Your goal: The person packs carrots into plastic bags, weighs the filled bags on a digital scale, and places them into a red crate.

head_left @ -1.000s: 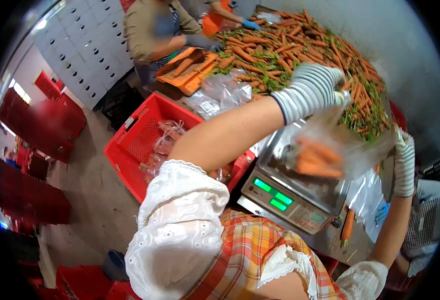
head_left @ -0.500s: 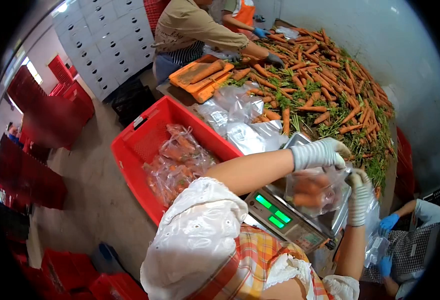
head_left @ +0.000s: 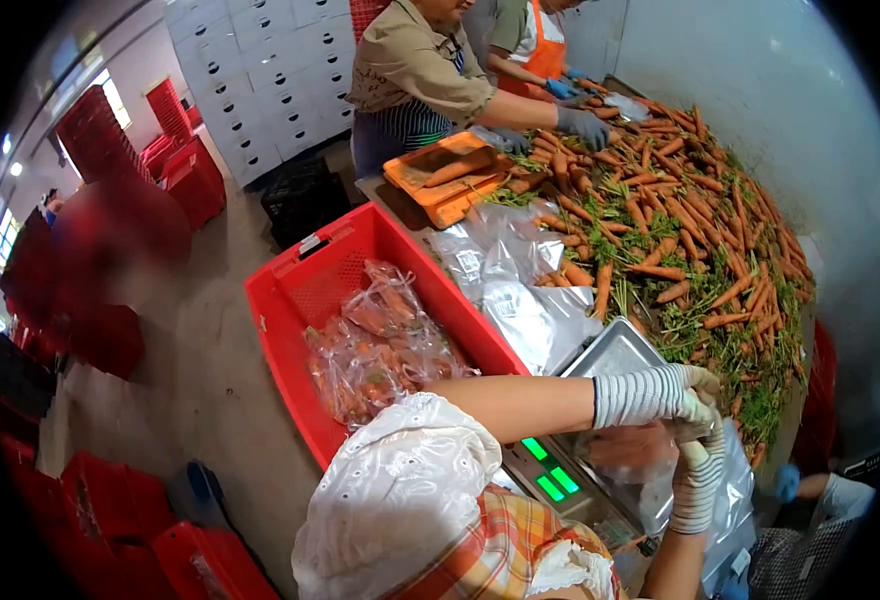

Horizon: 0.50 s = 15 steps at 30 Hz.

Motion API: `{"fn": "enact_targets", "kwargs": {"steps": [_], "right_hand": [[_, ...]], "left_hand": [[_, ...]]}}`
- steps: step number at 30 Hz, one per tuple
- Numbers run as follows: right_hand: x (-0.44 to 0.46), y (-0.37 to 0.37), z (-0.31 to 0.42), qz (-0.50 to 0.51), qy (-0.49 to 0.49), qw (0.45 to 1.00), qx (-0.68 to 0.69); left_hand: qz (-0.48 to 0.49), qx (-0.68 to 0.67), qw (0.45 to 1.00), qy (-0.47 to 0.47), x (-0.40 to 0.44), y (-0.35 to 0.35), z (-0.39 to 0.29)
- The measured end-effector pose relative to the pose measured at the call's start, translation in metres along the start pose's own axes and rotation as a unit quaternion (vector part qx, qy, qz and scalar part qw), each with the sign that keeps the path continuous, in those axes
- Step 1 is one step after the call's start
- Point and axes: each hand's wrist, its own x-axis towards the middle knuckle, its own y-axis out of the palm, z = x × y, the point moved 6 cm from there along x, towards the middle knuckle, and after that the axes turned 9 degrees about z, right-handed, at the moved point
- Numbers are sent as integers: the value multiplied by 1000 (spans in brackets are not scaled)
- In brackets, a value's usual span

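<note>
A clear plastic bag of carrots (head_left: 632, 448) is over the metal tray of a digital scale (head_left: 615, 350); I cannot tell whether its weight rests there. My left hand (head_left: 665, 396), in a striped white knit glove, comes in from the left with fingers closed at the bag's gathered end. In a matching glove, my right hand (head_left: 698, 478) reaches up from below, its fingers closed at the same end and touching the left ones. The fingers partly hide the bag's neck. Green digits glow on the scale's display (head_left: 550, 478), partly covered by my left arm.
Left of the scale stands a red crate (head_left: 290, 345) holding several bagged carrots. Flat plastic bags (head_left: 525, 310) lie beside it. Loose carrots (head_left: 680, 230) heap across the table. Two co-workers handle carrots near an orange basket (head_left: 450, 170); another person's blue glove (head_left: 787, 482) shows at right.
My two hands have come together at the bag's neck, hiding more of it. The view has shifted, so the scene sits lower and further right. The co-worker at right shows less.
</note>
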Motion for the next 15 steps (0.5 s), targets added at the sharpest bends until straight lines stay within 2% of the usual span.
{"fn": "enact_targets", "kwargs": {"steps": [2, 3, 4, 5, 6, 7, 8, 9, 10, 11, 12, 13, 14, 15], "right_hand": [[-3, -7, -1, 19, -11, 999, 27], [-9, -24, -10, 14, 36, 999, 8], [-12, -25, -12, 8, 86, 996, -11], [-18, -17, 3, 81, 110, 990, -16], [-25, -22, 1, 120, 128, 982, -64], [-28, -21, 5, 104, 200, 958, -178], [-31, -16, 11, 85, 267, 915, -290], [-29, -11, 9, 38, 251, 914, -318], [-26, -18, 0, 19, 225, 924, -310], [-27, -29, -11, 23, 175, 937, -303], [-32, -37, -15, 27, 124, 947, -295], [-43, -5, 0, 40, 169, 943, -283], [-41, -5, 8, 42, 181, 940, -286], [-36, -6, 19, 36, 143, 954, -262]], "left_hand": [[14, 66, 997, -22, 10, -22, 18], [9, 237, 971, 30, 4, -28, 14], [1, 278, 959, 51, -2, -35, 6], [-60, 161, 985, -26, -12, -64, 4], [-119, 38, 987, -101, -25, -85, 3], [-120, -163, 975, -89, -14, -115, 47], [-54, 12, 998, 10, -17, -86, 25], [-25, 176, 976, 126, -26, -56, 3], [16, 329, 921, 206, -31, -34, -10], [31, 458, 837, 298, -39, -12, -21], [-11, 211, 962, 175, -25, -41, -15], [-49, -58, 996, 38, -16, -62, 3], [-52, -191, 980, -34, -14, -61, 20], [-77, -323, 938, -103, -15, -60, 36]]}}
